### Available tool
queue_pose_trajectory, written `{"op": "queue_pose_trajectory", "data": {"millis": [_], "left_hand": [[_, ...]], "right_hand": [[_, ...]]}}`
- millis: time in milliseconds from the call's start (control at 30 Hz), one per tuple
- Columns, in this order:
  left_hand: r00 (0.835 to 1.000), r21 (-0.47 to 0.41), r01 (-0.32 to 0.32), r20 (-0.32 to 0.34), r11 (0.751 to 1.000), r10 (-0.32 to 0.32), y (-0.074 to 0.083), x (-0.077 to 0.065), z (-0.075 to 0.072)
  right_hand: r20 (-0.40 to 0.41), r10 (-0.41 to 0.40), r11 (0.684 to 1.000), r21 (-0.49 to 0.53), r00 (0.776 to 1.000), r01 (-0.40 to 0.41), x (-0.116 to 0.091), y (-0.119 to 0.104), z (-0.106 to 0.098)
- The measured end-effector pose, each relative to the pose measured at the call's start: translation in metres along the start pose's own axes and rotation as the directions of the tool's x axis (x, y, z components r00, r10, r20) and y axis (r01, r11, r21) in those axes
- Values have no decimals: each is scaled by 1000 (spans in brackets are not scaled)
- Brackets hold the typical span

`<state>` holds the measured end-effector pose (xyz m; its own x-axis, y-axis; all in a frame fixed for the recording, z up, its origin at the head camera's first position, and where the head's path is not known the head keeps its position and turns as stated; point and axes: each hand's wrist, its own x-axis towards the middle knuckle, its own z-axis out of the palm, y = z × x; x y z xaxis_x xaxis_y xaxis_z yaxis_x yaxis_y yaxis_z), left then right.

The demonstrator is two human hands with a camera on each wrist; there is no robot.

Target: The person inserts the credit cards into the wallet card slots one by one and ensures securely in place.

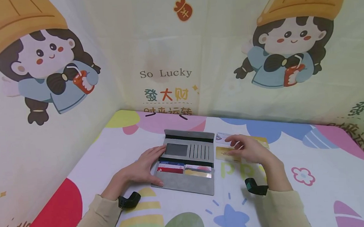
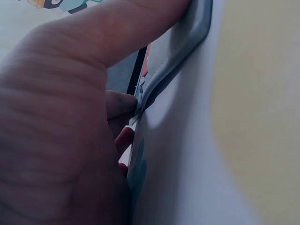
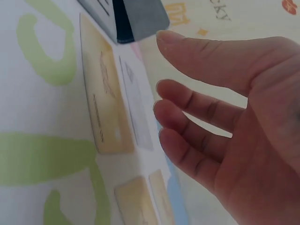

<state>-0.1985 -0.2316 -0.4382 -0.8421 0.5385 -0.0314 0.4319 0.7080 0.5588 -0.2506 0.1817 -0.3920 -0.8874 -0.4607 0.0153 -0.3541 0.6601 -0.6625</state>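
Note:
A grey long wallet [image 1: 198,184] lies unfolded on the table. Its lower pocket holds several cards, among them a red and white card [image 1: 170,170] and a gold-edged card [image 1: 198,171]. My left hand [image 1: 143,167] rests along the wallet's left edge, thumb on the lower corner and fingers stretched toward the upper half. My right hand [image 1: 248,147] hovers over loose cards right of the wallet, fingers loosely bent with nothing between them. Below it are a gold card [image 3: 105,93] and a whitish card [image 3: 136,103]; another gold card [image 1: 262,141] is partly hidden behind the hand.
The table wears a patterned cloth [image 1: 298,203] with coloured prints. Printed cloth walls [image 1: 166,42] rise at the back and left. The wallet's dark window pocket [image 1: 176,149] and row of card slots [image 1: 200,151] face up. Black straps circle both wrists.

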Motion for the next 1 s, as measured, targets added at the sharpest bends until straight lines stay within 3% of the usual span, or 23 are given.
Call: {"op": "queue_pose_trajectory", "data": {"millis": [667,1000], "left_hand": [[1000,-20,4,3,1000,-4,0,-1,-2],[1000,-20,0,3,1000,0,-1,0,-2]], "right_hand": [[11,123,988,-97,992,-122,-2,15,2],[33,99,985,-148,995,-93,0,18,6]]}}
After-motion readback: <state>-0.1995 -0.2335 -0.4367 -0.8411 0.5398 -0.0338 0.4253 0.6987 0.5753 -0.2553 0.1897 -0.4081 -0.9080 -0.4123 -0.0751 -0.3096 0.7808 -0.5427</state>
